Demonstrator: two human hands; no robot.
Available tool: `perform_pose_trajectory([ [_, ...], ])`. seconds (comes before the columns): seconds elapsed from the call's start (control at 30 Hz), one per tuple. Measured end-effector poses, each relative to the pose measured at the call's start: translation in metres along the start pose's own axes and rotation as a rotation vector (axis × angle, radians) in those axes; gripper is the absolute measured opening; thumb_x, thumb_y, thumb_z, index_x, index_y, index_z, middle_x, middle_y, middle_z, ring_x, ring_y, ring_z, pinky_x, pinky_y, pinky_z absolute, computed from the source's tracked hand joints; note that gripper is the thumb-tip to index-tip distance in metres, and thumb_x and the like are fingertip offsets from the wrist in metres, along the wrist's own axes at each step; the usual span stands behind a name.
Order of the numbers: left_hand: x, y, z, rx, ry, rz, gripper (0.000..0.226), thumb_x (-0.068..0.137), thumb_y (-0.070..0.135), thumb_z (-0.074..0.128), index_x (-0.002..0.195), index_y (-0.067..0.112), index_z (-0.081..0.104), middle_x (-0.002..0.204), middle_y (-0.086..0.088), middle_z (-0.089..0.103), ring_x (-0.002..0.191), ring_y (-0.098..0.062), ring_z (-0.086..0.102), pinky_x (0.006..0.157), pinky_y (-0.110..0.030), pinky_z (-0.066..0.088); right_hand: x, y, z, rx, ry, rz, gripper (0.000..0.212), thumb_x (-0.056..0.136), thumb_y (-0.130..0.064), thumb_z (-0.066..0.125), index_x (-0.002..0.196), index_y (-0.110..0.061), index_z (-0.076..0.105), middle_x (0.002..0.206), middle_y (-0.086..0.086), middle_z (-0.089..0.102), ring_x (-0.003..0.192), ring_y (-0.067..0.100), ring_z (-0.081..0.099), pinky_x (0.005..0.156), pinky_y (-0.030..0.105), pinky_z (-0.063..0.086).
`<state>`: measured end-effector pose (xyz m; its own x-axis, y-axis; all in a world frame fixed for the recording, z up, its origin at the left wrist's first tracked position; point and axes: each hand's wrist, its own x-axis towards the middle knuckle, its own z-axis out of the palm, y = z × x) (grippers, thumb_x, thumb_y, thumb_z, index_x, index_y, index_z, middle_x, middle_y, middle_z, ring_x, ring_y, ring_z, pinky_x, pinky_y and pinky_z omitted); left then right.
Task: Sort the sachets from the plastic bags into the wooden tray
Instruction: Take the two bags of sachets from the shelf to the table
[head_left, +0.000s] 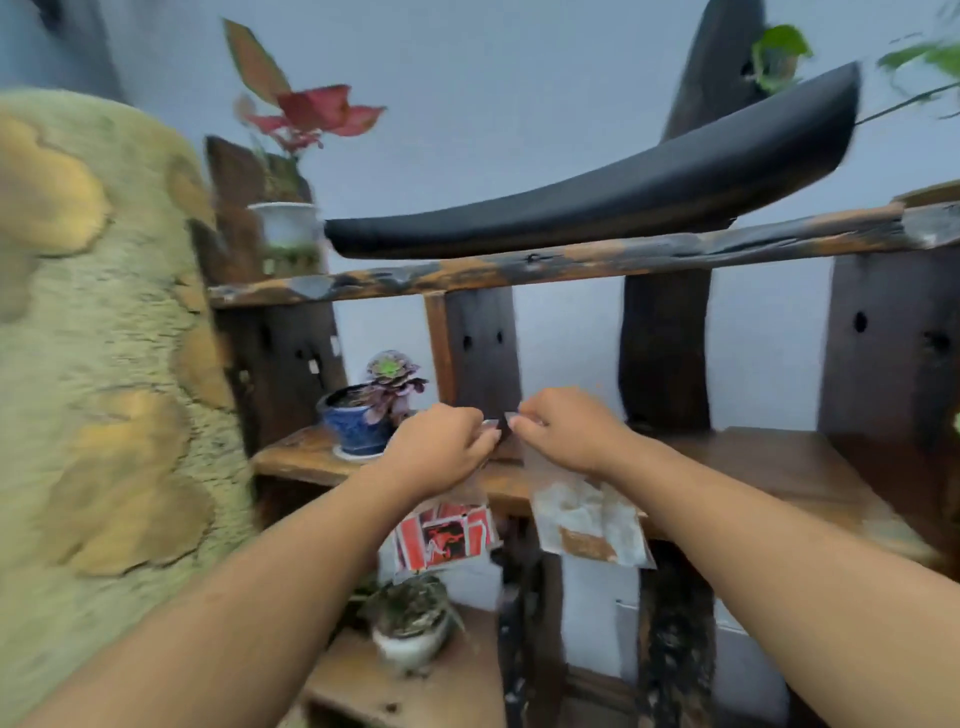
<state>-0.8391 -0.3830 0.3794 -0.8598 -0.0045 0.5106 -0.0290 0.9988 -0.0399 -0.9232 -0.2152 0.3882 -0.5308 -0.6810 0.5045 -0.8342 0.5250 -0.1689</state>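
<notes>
Hands: 2. Left hand and right hand, centre of frame.

Plastic bags: 2. Red-sachet bag hangs below the left hand, white-sachet bag below the right.

Sachets: several in each bag; the exact number is unreadable through blur and overlap.

Potted plants with a pot in view: 3. Red-leaved plant upper left, purple succulent in a blue pot left of centre, small plant in a white pot lower centre.

Green foliage, upper right: 2 clusters.

Wooden shelf boards: 3. Top board, middle board, bottom board.

Black curved object, upper centre: 1.
</notes>
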Motion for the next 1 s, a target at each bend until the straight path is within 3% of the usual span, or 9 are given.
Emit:
perform_pose_trajectory([
  [0.13, -0.075, -0.041, -0.035, 0.110, 0.015, -0.136, 0.040, 0.098, 0.052, 0.040, 0.073, 0.021, 0.044, 0.088, -0.014, 0.068, 0.086, -0.037, 0.063, 0.063, -0.037, 0.040, 0.001, -0.077, 0.021, 0.106, -0.019, -0.129, 0.047, 0.095, -0.043, 0.049, 0.056, -0.016, 0.045, 0.058, -0.001, 0.051, 0.068, 0.029, 0.055, 0.059, 0.038, 0.041],
  [0.3, -0.175, -0.087, -0.075, 0.126, 0.027, -0.295, 0.045, 0.101, 0.050, 0.035, 0.074, 0.019, 0.054, 0.084, -0.011, 0.069, 0.081, -0.032, 0.063, 0.059, -0.036, 0.037, -0.002, -0.180, 0.043, 0.214, -0.060, -0.268, 0.046, 0.094, -0.043, 0.049, 0.054, -0.021, 0.042, 0.057, -0.004, 0.047, 0.060, 0.020, 0.050, 0.051, 0.032, 0.032],
  [0.4, -0.235, -0.116, -0.097, 0.155, 0.033, -0.429, 0.048, 0.100, 0.052, 0.033, 0.070, 0.018, 0.049, 0.075, -0.013, 0.066, 0.076, -0.037, 0.063, 0.058, -0.039, 0.042, -0.008, -0.240, 0.059, 0.266, -0.062, -0.316, 0.043, 0.092, -0.040, 0.050, 0.056, -0.017, 0.046, 0.060, -0.001, 0.051, 0.066, 0.024, 0.052, 0.057, 0.037, 0.039],
  [0.5, -0.300, -0.139, -0.132, 0.155, 0.070, -0.522, 0.053, 0.101, 0.049, 0.035, 0.066, 0.012, 0.048, 0.067, -0.014, 0.061, 0.071, -0.037, 0.059, 0.056, -0.039, 0.035, -0.021, -0.306, 0.076, 0.286, -0.057, -0.398, 0.048, 0.093, -0.035, 0.054, 0.052, -0.015, 0.038, 0.053, 0.000, 0.044, 0.061, 0.024, 0.047, 0.058, 0.039, 0.033],
  [0.63, -0.397, -0.168, -0.180, 0.144, 0.118, -0.676, 0.056, 0.101, 0.046, 0.040, 0.054, 0.016, 0.037, 0.052, -0.002, 0.044, 0.062, -0.033, 0.054, 0.054, -0.037, 0.034, -0.046, -0.405, 0.101, 0.392, -0.100, -0.440, 0.048, 0.091, -0.028, 0.056, 0.050, -0.015, 0.034, 0.046, 0.000, 0.038, 0.051, 0.023, 0.043, 0.053, 0.040, 0.030],
  [0.8, -0.528, -0.198, -0.234, 0.189, 0.130, -0.868, 0.059, 0.096, 0.055, 0.045, 0.051, 0.016, 0.040, 0.052, -0.002, 0.047, 0.059, -0.029, 0.053, 0.055, -0.037, 0.043, -0.081, -0.544, 0.124, 0.469, -0.166, -0.622, 0.048, 0.091, -0.028, 0.056, 0.052, -0.015, 0.031, 0.049, 0.003, 0.035, 0.053, 0.026, 0.041, 0.054, 0.039, 0.026],
  [0.93, -0.633, -0.201, -0.276, 0.339, 0.083, -0.987, 0.058, 0.096, 0.055, 0.043, 0.053, 0.017, 0.037, 0.053, -0.001, 0.046, 0.062, -0.031, 0.054, 0.058, -0.036, 0.043, -0.118, -0.650, 0.137, 0.533, -0.208, -0.771, 0.049, 0.089, -0.030, 0.056, 0.051, -0.013, 0.030, 0.049, 0.009, 0.038, 0.055, 0.031, 0.044, 0.055, 0.043, 0.037],
  [1.0, -0.683, -0.195, -0.294, 0.411, 0.094, -1.074, 0.056, 0.097, 0.054, 0.042, 0.054, 0.019, 0.038, 0.055, -0.001, 0.047, 0.062, -0.030, 0.055, 0.059, -0.035, 0.043, -0.143, -0.700, 0.142, 0.578, -0.240, -0.861, 0.050, 0.090, -0.026, 0.056, 0.051, -0.013, 0.028, 0.048, 0.005, 0.032, 0.055, 0.028, 0.038, 0.055, 0.042, 0.034],
])
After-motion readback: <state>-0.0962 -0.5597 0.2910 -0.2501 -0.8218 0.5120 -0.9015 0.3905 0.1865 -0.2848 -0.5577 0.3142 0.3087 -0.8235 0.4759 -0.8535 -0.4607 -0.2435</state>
